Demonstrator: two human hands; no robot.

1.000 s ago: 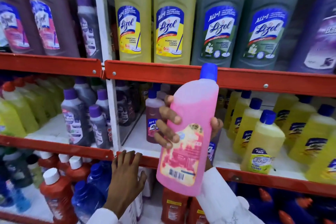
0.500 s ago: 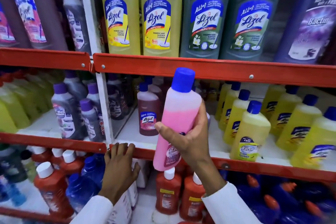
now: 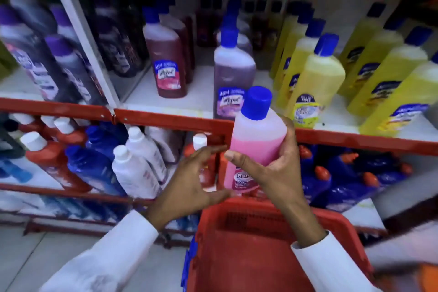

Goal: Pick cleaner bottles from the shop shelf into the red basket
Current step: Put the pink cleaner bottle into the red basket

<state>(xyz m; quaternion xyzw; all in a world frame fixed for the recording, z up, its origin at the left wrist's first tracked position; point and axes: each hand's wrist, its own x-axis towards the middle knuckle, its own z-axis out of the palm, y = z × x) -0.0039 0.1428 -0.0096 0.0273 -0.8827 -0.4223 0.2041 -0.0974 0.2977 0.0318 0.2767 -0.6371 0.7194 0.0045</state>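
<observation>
Holding the pink bottle (image 3: 257,147) upright at centre frame, the right hand (image 3: 275,173) was wrapped around its body, thumb across the front and fingers behind, the blue cap (image 3: 257,103) pointing up. The left hand (image 3: 189,185) sat just beside it at lower centre, fingers spread and curved toward the bottle's lower edge; whether its fingertips actually touched the plastic could not be told. The bottle hung directly above the far rim of the red basket (image 3: 260,256), which filled the bottom centre of the frame, and the visible part of the basket's floor looked bare. Judging by that, the task seemed to be at an early stage: one bottle was off the shelf and poised over the basket but not yet lowered in. Plenty remained on the shelf (image 3: 166,119), including a dark red bottle (image 3: 166,64) at upper centre, a purple one (image 3: 233,73) behind the cap, and yellow bottles (image 3: 317,80) at upper right.
</observation>
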